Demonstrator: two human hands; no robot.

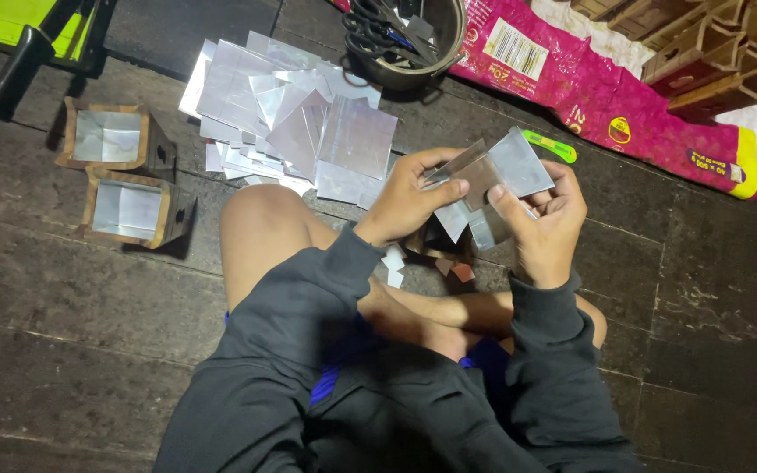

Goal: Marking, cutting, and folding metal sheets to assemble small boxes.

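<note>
Both my hands are raised over my crossed legs and hold a small box [482,180] lined with silver foil sheets. My left hand [409,197] grips its left side, thumb pressed on a foil flap. My right hand [547,219] grips the right side, thumb on the brown inner face, fingers behind a protruding foil sheet [523,162]. A pile of cut silver foil sheets [295,118] lies on the dark floor just beyond my left knee.
Two foil-lined wooden boxes [116,138] [133,210] sit at the left. A metal pot with scissors [405,35] stands at the top, beside a pink sack [606,92] carrying unlined wooden boxes [703,44]. A green cutter [549,144] lies by my right hand.
</note>
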